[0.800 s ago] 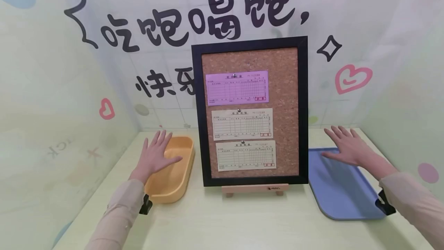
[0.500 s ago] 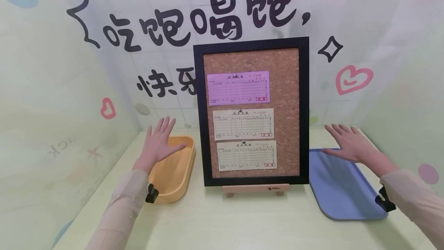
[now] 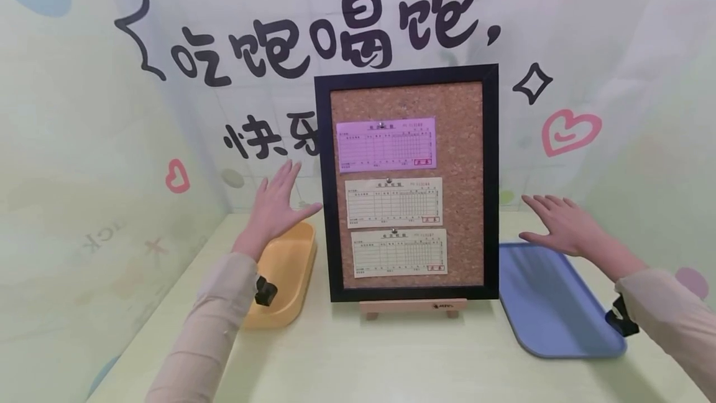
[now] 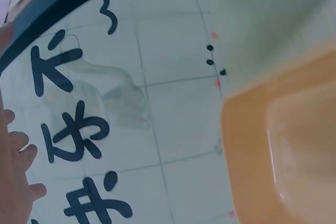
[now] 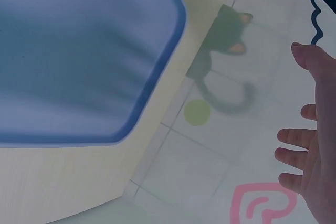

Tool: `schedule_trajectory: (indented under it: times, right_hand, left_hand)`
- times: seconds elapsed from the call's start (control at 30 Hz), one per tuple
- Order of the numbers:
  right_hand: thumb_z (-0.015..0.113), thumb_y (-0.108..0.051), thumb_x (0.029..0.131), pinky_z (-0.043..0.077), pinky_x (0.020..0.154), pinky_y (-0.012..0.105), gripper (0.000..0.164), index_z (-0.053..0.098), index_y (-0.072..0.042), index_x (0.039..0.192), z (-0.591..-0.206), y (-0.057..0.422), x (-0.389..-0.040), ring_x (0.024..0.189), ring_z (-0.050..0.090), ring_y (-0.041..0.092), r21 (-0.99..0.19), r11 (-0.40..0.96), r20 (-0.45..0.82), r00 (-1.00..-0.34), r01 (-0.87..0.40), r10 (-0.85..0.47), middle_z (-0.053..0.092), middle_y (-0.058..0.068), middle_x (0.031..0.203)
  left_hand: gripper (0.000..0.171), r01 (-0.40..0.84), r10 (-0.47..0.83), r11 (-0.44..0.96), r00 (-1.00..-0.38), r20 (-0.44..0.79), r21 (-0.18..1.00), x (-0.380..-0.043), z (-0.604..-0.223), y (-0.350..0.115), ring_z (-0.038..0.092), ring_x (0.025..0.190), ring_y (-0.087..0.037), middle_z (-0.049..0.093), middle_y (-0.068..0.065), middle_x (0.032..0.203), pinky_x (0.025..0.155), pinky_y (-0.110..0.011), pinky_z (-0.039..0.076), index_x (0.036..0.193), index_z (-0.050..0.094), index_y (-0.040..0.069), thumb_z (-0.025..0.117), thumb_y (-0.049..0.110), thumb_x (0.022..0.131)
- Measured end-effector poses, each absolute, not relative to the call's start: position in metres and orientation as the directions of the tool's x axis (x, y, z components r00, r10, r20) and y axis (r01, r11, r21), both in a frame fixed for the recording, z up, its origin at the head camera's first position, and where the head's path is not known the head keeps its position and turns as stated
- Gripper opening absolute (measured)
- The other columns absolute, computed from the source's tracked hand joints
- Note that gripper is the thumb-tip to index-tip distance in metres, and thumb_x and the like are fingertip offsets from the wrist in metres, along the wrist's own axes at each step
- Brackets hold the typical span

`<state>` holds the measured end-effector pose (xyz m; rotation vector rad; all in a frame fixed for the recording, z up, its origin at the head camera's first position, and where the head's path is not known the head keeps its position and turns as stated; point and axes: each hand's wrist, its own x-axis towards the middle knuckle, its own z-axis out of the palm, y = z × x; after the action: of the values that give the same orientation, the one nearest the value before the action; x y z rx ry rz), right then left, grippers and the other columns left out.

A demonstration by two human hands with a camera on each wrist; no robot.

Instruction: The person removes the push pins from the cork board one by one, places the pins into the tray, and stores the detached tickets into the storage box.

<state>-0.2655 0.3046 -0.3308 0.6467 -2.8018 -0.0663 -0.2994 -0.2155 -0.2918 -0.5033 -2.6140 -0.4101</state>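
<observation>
A black-framed cork board (image 3: pixel 461 204) stands mid-table on a small wooden easel (image 3: pixel 414 307). Pinned to it are a purple receipt slip (image 3: pixel 386 144) on top and two cream slips, a middle one (image 3: pixel 394 203) and a lower one (image 3: pixel 399 254). My left hand (image 3: pixel 276 207), fingers spread and holding nothing, is raised over the orange tray (image 3: pixel 307 266), its thumb tip near the frame's left edge. Above the blue tray (image 3: pixel 559 310) hovers my right hand (image 3: pixel 559 226), fingers straight and likewise holding nothing. Both hands also show at the edges of their wrist views.
The pale table (image 3: pixel 403 359) ends at a back wall with black lettering (image 3: pixel 268 48) and a pink heart (image 3: pixel 570 132). Side walls rise on the left and right. Each wrist carries a black strap-on mount, one left (image 3: pixel 265 291), one right (image 3: pixel 622 317).
My left hand has risen and moved right, toward the board's left edge. The right hand has barely shifted. Slips, board and trays stay in place.
</observation>
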Motion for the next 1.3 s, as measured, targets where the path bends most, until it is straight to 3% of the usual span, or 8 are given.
schedule_trajectory:
  times: [0.13,0.4,0.53,0.83,1.17,1.3]
  right_hand:
    - [0.063,-0.041,0.08,0.033,0.091,0.059,0.074,0.038,0.008,0.131,-0.328,0.304,-0.266,0.111,0.042,0.047,0.094,0.898,0.257,-0.861,-0.43,-0.439,0.047,0.033,0.122]
    - [0.064,-0.038,0.08,0.034,0.091,0.059,0.072,0.04,0.007,0.13,-0.323,0.302,-0.268,0.11,0.043,0.047,0.091,0.898,0.273,-0.856,-0.431,-0.439,0.048,0.031,0.121]
    - [0.064,-0.038,0.08,0.034,0.09,0.058,0.072,0.041,0.008,0.13,-0.321,0.3,-0.267,0.109,0.044,0.046,0.095,0.894,0.285,-0.848,-0.438,-0.446,0.049,0.031,0.12]
    - [0.069,-0.03,0.078,0.039,0.086,0.057,0.067,0.043,0.008,0.127,-0.309,0.295,-0.27,0.105,0.048,0.045,0.025,0.872,0.356,-0.811,-0.49,-0.465,0.052,0.03,0.117]
    - [0.07,-0.022,0.077,0.041,0.085,0.054,0.058,0.049,0.006,0.123,-0.287,0.283,-0.275,0.104,0.05,0.039,-0.145,0.848,0.484,-0.784,-0.509,-0.388,0.054,0.025,0.116]
    - [0.072,-0.014,0.074,0.045,0.077,0.051,0.052,0.052,0.007,0.117,-0.277,0.273,-0.278,0.094,0.056,0.035,-0.145,0.814,0.587,-0.711,-0.562,-0.387,0.059,0.023,0.107]
  left_hand:
    - [0.094,0.436,0.275,0.869,-0.818,0.505,0.234,-0.301,-0.284,-0.203,0.017,0.137,-0.025,0.016,-0.009,0.151,0.108,-0.05,0.009,0.146,0.016,0.01,0.056,0.061,0.077]
    - [0.098,0.466,0.238,0.817,-0.81,0.536,0.341,-0.307,-0.27,-0.182,0.031,0.13,-0.031,0.017,-0.004,0.151,0.099,-0.05,0.031,0.147,0.006,0.022,0.06,0.06,0.074]
    - [0.101,0.47,0.228,0.813,-0.801,0.554,0.344,-0.311,-0.266,-0.172,0.032,0.13,-0.029,0.018,-0.005,0.15,0.099,-0.048,0.033,0.147,0.005,0.02,0.062,0.058,0.074]
    - [0.098,0.516,0.169,0.765,-0.738,0.653,0.386,-0.322,-0.259,-0.159,0.054,0.108,-0.029,0.037,-0.014,0.139,0.09,-0.046,0.041,0.146,0.011,0.012,0.068,0.047,0.074]
    - [0.096,0.563,0.142,0.723,-0.689,0.71,0.401,-0.328,-0.258,-0.151,0.058,0.092,-0.026,0.046,-0.014,0.128,0.081,-0.04,0.045,0.145,0.018,0.011,0.073,0.041,0.072]
    - [0.096,0.564,0.126,0.717,-0.683,0.719,0.41,-0.33,-0.257,-0.148,0.056,0.091,-0.026,0.048,-0.014,0.124,0.078,-0.039,0.045,0.145,0.017,0.01,0.073,0.04,0.072]
